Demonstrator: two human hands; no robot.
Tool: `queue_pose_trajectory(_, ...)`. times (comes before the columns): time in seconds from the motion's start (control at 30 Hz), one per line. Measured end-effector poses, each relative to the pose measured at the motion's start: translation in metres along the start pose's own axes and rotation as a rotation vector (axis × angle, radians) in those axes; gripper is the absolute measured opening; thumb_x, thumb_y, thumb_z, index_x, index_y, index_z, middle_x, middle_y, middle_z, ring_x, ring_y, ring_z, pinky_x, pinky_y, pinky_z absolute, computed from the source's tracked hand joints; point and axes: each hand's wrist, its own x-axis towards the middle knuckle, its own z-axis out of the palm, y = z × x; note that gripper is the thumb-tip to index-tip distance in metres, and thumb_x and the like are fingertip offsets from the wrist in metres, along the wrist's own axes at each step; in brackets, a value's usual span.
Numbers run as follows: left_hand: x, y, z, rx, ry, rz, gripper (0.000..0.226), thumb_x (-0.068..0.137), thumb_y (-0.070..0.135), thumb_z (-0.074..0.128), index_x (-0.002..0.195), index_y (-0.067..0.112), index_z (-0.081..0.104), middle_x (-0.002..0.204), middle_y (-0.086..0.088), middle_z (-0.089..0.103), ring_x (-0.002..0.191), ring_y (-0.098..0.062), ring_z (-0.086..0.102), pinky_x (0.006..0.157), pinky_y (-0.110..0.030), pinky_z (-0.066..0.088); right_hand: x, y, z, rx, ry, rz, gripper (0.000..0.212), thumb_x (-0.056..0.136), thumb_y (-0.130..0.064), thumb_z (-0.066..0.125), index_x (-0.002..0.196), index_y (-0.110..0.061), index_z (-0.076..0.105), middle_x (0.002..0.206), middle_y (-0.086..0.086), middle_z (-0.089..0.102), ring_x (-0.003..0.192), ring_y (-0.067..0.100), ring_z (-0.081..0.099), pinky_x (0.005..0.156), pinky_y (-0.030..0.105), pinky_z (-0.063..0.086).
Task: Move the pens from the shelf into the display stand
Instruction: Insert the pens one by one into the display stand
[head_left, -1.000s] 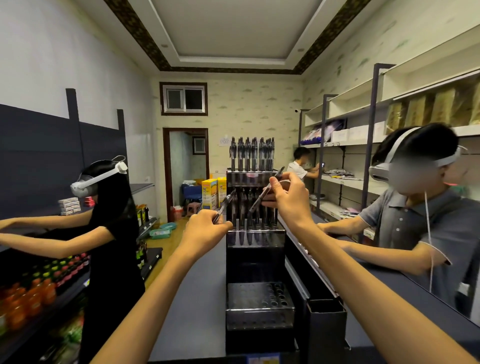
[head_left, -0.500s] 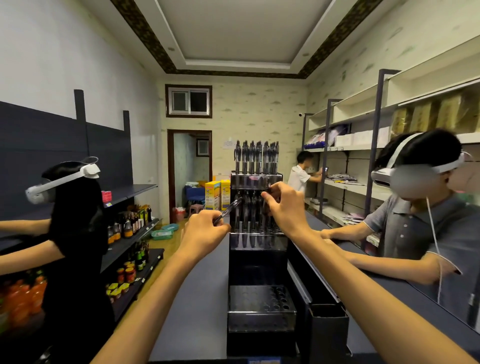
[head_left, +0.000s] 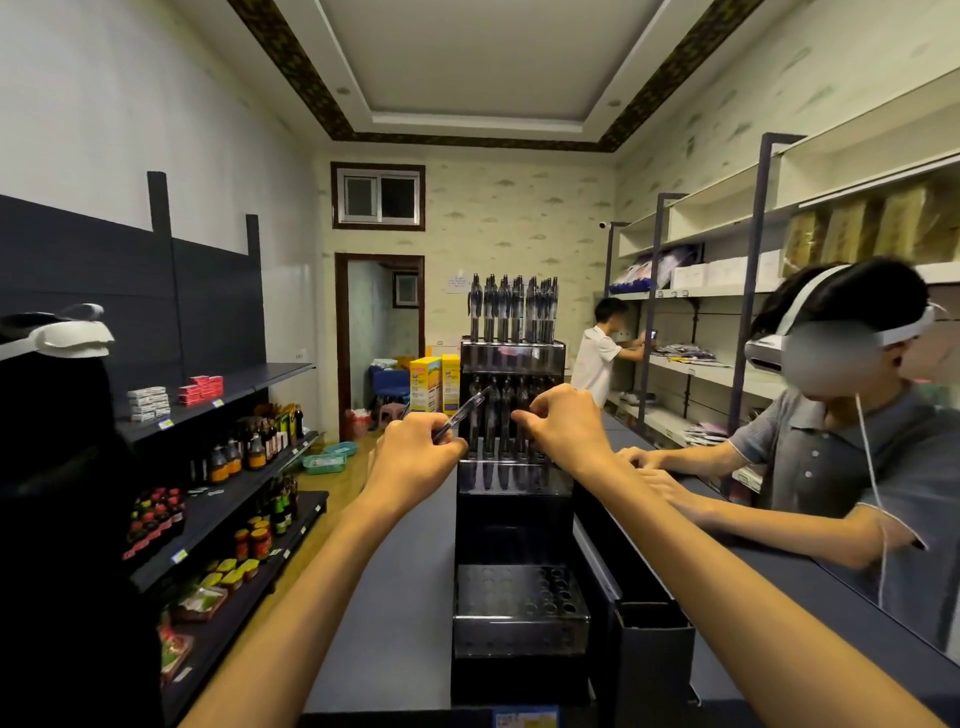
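Stand: black tiered display stand (head_left: 511, 525) on the grey counter (head_left: 395, 597), straight ahead of the person; used here as the landmark.
Top tier: a row of pens (head_left: 511, 309) upright, clips up, standing above the stand's top edge.
Middle tier: more pens (head_left: 493, 431) upright in their holes, partly hidden behind both hands.
Bottom tier: perforated tray (head_left: 519, 592) at the stand's near foot, rows of round holes, no pen seen in them.
Left hand (head_left: 415, 462): just left of the middle tier, grip closed on one pen.
Held pen (head_left: 462, 415): tilted, upper end pointing up and right toward the middle tier, lower end inside the fist.
Right hand (head_left: 563, 426): against the front of the middle tier, fingers curled among the pens there; whether the grip holds a pen cannot be told.
Bin (head_left: 654, 654): dark open box just right of the stand's foot.
Yellow boxes (head_left: 434, 382): behind the stand, to its left.
Others: one person in a grey shirt (head_left: 852, 457) right of the stand, hands on the counter; another in a white shirt (head_left: 597, 353) far behind it at the wall shelves.
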Motion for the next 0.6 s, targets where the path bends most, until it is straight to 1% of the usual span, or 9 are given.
queue_pose_trajectory(0.07, 0.0, 0.002, 0.001, -0.008, 0.0, 0.003, 0.04, 0.087, 0.019, 0.065, 0.054, 0.022, 0.042, 0.055, 0.006, 0.046, 0.057, -0.012, 0.044, 0.054, -0.027, 0.029, -0.002, 0.0, -0.001, 0.006, -0.005, 0.011, 0.033, 0.092, -0.037, 0.073, 0.086, -0.006, 0.08, 0.083, 0.01, 0.076, 0.085, 0.022, 0.071, 0.085, 0.035, 0.057)
queue_pose_trajectory(0.17, 0.0, 0.005, 0.003, -0.009, -0.001, 0.003, 0.041, 0.087, 0.017, 0.064, 0.054, 0.023, 0.041, 0.053, 0.007, 0.045, 0.055, -0.01, 0.042, 0.053, -0.026, 0.027, -0.003, 0.002, -0.002, 0.012, -0.004, 0.01, 0.034, 0.092, -0.038, 0.073, 0.085, -0.006, 0.08, 0.082, 0.01, 0.076, 0.085, 0.023, 0.072, 0.085, 0.034, 0.057)
queue_pose_trajectory(0.27, 0.0, 0.006, 0.005, -0.014, -0.016, 0.002, 0.038, 0.086, 0.017, 0.064, 0.055, 0.022, 0.044, 0.055, 0.005, 0.047, 0.056, -0.012, 0.044, 0.054, -0.027, 0.029, -0.004, 0.005, -0.004, 0.002, -0.024, 0.006, 0.031, 0.089, -0.037, 0.076, 0.085, -0.007, 0.081, 0.081, 0.009, 0.076, 0.081, 0.019, 0.07, 0.082, 0.03, 0.055)
queue_pose_trajectory(0.33, 0.0, 0.008, 0.005, -0.027, -0.031, 0.004, 0.035, 0.086, 0.017, 0.064, 0.057, 0.021, 0.046, 0.056, 0.004, 0.049, 0.058, -0.015, 0.045, 0.056, -0.029, 0.032, -0.006, 0.006, -0.007, -0.025, -0.019, -0.013, 0.024, 0.087, -0.03, 0.079, 0.084, -0.007, 0.081, 0.081, 0.008, 0.076, 0.08, 0.017, 0.069, 0.079, 0.028, 0.054)
queue_pose_trajectory(0.43, 0.001, 0.012, 0.007, -0.041, -0.028, 0.017, 0.034, 0.086, 0.016, 0.063, 0.058, 0.019, 0.045, 0.057, 0.003, 0.048, 0.059, -0.017, 0.044, 0.057, -0.032, 0.033, -0.009, 0.004, -0.014, 0.013, 0.103, -0.064, 0.009, 0.081, -0.015, 0.075, 0.084, -0.007, 0.077, 0.079, 0.007, 0.075, 0.079, 0.02, 0.07, 0.075, 0.032, 0.056)
queue_pose_trajectory(0.47, 0.001, 0.014, 0.008, -0.049, -0.03, 0.021, 0.033, 0.086, 0.016, 0.064, 0.058, 0.018, 0.046, 0.057, 0.002, 0.049, 0.059, -0.017, 0.044, 0.058, -0.032, 0.034, -0.01, 0.001, -0.016, 0.082, 0.117, -0.063, 0.007, 0.08, -0.013, 0.075, 0.084, -0.008, 0.075, 0.077, 0.006, 0.074, 0.075, 0.02, 0.071, 0.074, 0.033, 0.058)
queue_pose_trajectory(0.5, 0.002, 0.016, 0.009, -0.058, -0.034, 0.024, 0.032, 0.086, 0.015, 0.064, 0.059, 0.017, 0.047, 0.058, 0.001, 0.05, 0.06, -0.018, 0.045, 0.058, -0.032, 0.035, -0.011, -0.003, -0.019, 0.204, 0.077, -0.041, 0.005, 0.08, -0.012, 0.075, 0.084, -0.009, 0.074, 0.075, 0.006, 0.074, 0.071, 0.021, 0.072, 0.073, 0.036, 0.061)
queue_pose_trajectory(0.57, 0.004, 0.02, 0.012, -0.058, -0.039, 0.024, 0.03, 0.085, 0.017, 0.064, 0.06, 0.016, 0.048, 0.059, -0.001, 0.052, 0.061, -0.019, 0.047, 0.059, -0.034, 0.038, -0.014, -0.013, -0.023, 0.532, -0.107, 0.047, 0.002, 0.083, -0.009, 0.076, 0.084, -0.008, 0.075, 0.075, 0.009, 0.076, 0.068, 0.022, 0.074, 0.075, 0.042, 0.064)
queue_pose_trajectory(0.6, 0.005, 0.022, 0.013, -0.049, -0.039, 0.021, 0.029, 0.085, 0.018, 0.064, 0.061, 0.016, 0.048, 0.06, -0.001, 0.053, 0.063, -0.021, 0.049, 0.06, -0.036, 0.04, -0.016, -0.017, -0.026, 0.667, -0.194, 0.089, 0.002, 0.084, -0.009, 0.075, 0.084, -0.007, 0.076, 0.077, 0.011, 0.076, 0.07, 0.022, 0.074, 0.077, 0.042, 0.064)
